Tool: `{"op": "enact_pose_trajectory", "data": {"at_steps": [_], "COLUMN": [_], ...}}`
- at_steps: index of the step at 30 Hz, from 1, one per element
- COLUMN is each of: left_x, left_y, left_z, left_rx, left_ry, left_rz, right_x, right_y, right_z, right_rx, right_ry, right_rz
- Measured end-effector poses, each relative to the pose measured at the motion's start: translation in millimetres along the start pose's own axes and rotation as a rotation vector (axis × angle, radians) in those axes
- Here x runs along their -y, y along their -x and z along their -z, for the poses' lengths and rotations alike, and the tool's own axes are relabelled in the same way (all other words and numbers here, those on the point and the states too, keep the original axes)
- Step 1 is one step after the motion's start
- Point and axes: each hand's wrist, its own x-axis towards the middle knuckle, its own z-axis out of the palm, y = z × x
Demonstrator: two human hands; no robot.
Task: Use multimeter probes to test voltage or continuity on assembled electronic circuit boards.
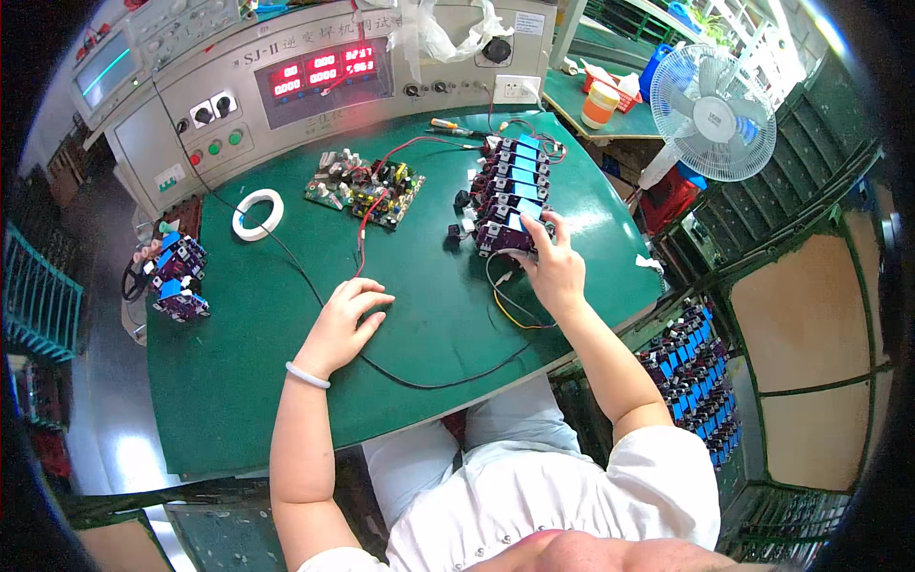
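Observation:
My left hand (349, 322) rests on the green tabletop with its fingers stretched out and nothing in them. A black cable runs close by it. At the right, my right hand (556, 265) has its fingers and thumb around the nearest of several dark circuit modules with blue tops (505, 235), which stand in a row. Its fingertips partly hide that module. Beneath this hand, thin yellow and black wires (510, 310) curve over the table. A bare circuit board (367, 189) with many components lies beyond my left hand, red leads (363, 232) running over and beside it.
A grey test panel (229, 105) with red number displays stands along the back. A roll of white tape (257, 214) and more blue-topped modules (178, 276) sit at left. Screwdrivers (457, 128) lie behind the row. A fan (713, 116) stands at right, with stacked modules (696, 381) below.

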Motion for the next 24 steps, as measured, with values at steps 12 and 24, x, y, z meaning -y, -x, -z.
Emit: {"op": "enact_pose_trajectory", "data": {"at_steps": [12, 24], "left_x": [-2, -2], "left_y": [0, -1], "left_z": [1, 2], "left_rx": [0.008, 0.046], "left_ry": [0.014, 0.027], "left_rz": [0.01, 0.039], "right_x": [18, 11], "right_y": [-17, -45], "right_z": [13, 42], "right_rx": [0.093, 0.418], "right_ry": [-0.034, 0.085], "right_rz": [-0.08, 0.033]}}
